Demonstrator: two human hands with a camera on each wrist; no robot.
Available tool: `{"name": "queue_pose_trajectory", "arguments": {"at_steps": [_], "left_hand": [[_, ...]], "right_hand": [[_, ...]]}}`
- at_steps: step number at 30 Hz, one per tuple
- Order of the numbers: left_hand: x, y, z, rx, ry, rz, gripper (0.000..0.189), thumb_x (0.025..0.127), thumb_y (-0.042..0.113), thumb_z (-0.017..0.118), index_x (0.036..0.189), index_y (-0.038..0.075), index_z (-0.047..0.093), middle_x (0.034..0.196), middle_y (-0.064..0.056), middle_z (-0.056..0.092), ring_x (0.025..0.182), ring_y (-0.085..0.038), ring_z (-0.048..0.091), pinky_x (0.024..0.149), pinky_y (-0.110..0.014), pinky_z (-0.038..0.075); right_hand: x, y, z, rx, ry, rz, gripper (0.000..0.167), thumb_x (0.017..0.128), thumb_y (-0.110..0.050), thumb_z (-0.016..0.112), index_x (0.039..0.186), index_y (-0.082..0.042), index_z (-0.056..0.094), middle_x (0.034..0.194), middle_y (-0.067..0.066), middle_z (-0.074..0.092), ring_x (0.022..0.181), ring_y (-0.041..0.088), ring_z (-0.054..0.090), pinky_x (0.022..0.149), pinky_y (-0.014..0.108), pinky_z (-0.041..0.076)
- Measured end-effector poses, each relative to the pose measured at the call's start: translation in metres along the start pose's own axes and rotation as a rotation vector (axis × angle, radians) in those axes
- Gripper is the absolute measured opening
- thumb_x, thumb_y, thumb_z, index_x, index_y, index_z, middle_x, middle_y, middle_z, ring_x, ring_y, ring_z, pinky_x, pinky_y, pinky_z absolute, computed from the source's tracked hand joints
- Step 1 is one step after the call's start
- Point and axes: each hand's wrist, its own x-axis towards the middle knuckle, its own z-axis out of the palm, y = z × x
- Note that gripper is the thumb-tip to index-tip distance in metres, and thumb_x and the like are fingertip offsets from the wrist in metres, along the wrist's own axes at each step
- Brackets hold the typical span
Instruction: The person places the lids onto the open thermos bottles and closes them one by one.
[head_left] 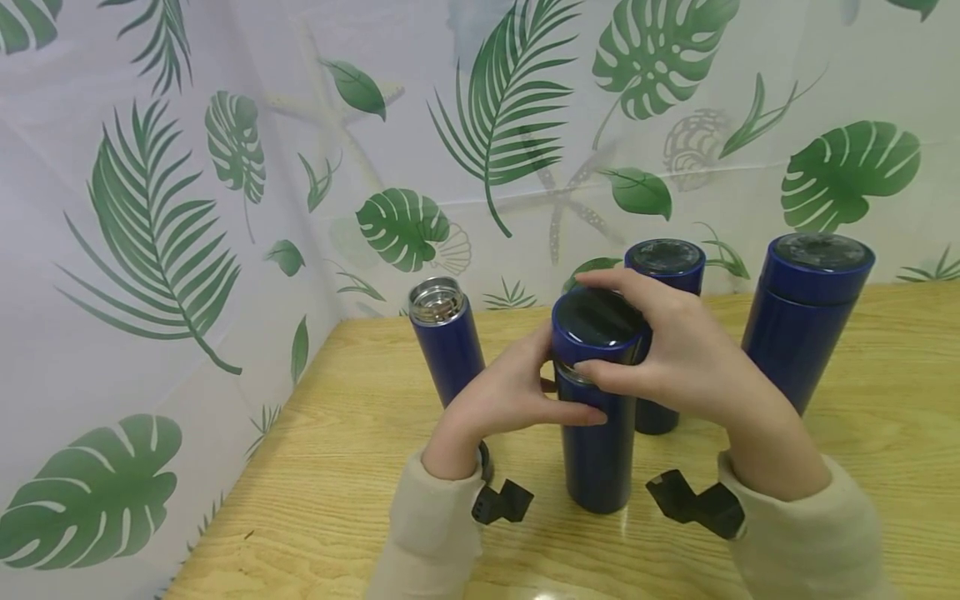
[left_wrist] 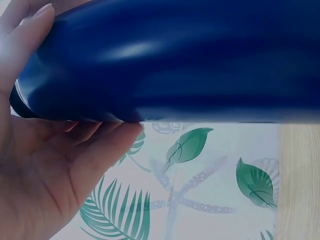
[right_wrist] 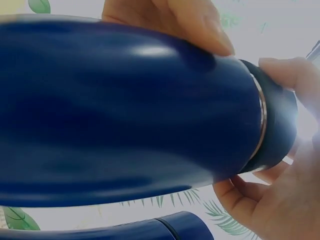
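A dark blue thermos flask [head_left: 597, 458] stands upright on the wooden table in front of the person. The left hand [head_left: 506, 385] grips its upper body, thumb across the front. Above it, the right hand [head_left: 678, 342] holds the flask's lid [head_left: 600, 321] between thumb and fingers. A thin silvery gap shows between lid and body in the head view. In the right wrist view the lid [right_wrist: 280, 120] sits at the flask's mouth, with a bright metal ring beside it. Part of the left fingers is hidden behind the flask.
Behind the left hand stands an uncapped blue flask [head_left: 450, 350] with a steel mouth. Two capped blue flasks, one behind the right hand [head_left: 666, 260] and one farther right [head_left: 798, 333], stand on the table [head_left: 315, 500]. A leaf-patterned cloth [head_left: 300, 208] hangs behind.
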Motion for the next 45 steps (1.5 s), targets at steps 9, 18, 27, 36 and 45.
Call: {"name": "queue_pose_trajectory", "arguments": {"at_steps": [9, 18, 27, 36, 45], "left_hand": [[-0.003, 0.015, 0.000, -0.068, -0.012, -0.035, 0.069, 0.077, -0.002, 0.066, 0.135, 0.010, 0.030, 0.125, -0.008, 0.044, 0.110, -0.012, 0.044, 0.077, -0.029, 0.048], [-0.006, 0.029, 0.001, -0.050, 0.002, -0.073, 0.069, 0.077, -0.004, 0.065, 0.135, 0.006, 0.029, 0.125, -0.013, 0.044, 0.110, -0.012, 0.044, 0.078, -0.029, 0.047], [-0.006, 0.027, 0.001, -0.063, 0.003, -0.061, 0.067, 0.078, -0.005, 0.064, 0.134, 0.005, 0.030, 0.127, -0.013, 0.042, 0.113, -0.014, 0.043, 0.076, -0.029, 0.048], [-0.006, 0.028, 0.000, -0.084, 0.046, -0.098, 0.063, 0.079, -0.002, 0.063, 0.134, 0.004, 0.033, 0.128, -0.011, 0.043, 0.114, -0.014, 0.043, 0.078, -0.028, 0.047], [-0.005, 0.022, 0.000, -0.087, 0.057, -0.080, 0.062, 0.078, -0.002, 0.064, 0.133, 0.004, 0.036, 0.126, -0.010, 0.045, 0.112, -0.014, 0.045, 0.077, -0.028, 0.048]], "right_hand": [[-0.001, 0.000, -0.002, 0.034, -0.079, 0.023, 0.076, 0.070, -0.013, 0.075, 0.134, -0.014, 0.033, 0.114, 0.011, 0.055, 0.084, 0.015, 0.057, 0.065, 0.034, 0.046], [0.000, 0.001, -0.004, 0.016, -0.135, 0.041, 0.072, 0.072, -0.019, 0.074, 0.132, -0.008, 0.036, 0.104, 0.007, 0.055, 0.083, 0.015, 0.054, 0.068, 0.036, 0.045], [-0.002, 0.011, -0.010, 0.190, -0.162, 0.004, 0.072, 0.078, -0.006, 0.067, 0.137, -0.014, 0.027, 0.126, 0.013, 0.044, 0.114, 0.027, 0.043, 0.086, 0.042, 0.038], [-0.004, 0.017, -0.013, 0.356, -0.194, -0.027, 0.070, 0.083, 0.002, 0.057, 0.139, -0.018, 0.020, 0.127, 0.015, 0.043, 0.114, 0.015, 0.044, 0.088, 0.016, 0.035], [-0.001, 0.014, -0.010, 0.197, -0.131, 0.066, 0.071, 0.078, -0.011, 0.068, 0.137, -0.014, 0.028, 0.114, 0.011, 0.051, 0.105, 0.021, 0.049, 0.086, 0.038, 0.039]]}}
